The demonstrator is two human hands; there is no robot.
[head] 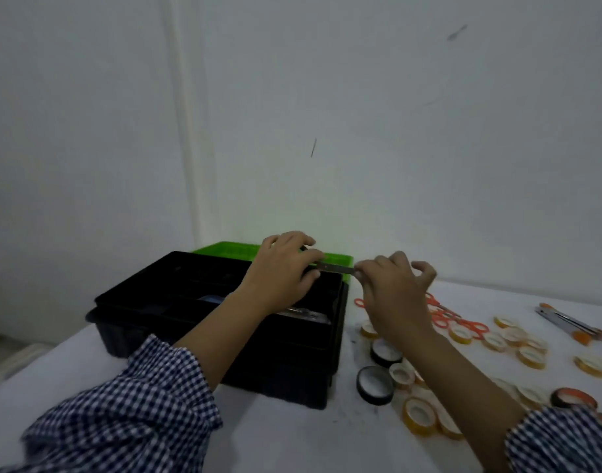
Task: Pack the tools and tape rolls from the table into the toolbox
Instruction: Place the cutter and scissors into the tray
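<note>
Above the black plastic toolbox (177, 302), both hands hold a thin flat metal blade (335, 267).

Toolbox (132, 288): black plastic, smooth, low sheen. Green lid (231, 250): plastic, matt, fine-textured top. Thin strip (337, 268): grey metal, dull finish. Scissors (463, 324): orange plastic handles, glossy. Yellow tape rolls (420, 414): clear film, glossy, w/ pale inner cores. Black tape rolls (374, 385): smooth, slight gloss. Tool (569, 324) at far right: bright metal body, orange plastic ends. Table (275, 438): white, matt, scuffed in places. Sleeve (139, 404): woven checked cloth. Wall (395, 131): matt white paint.
</note>
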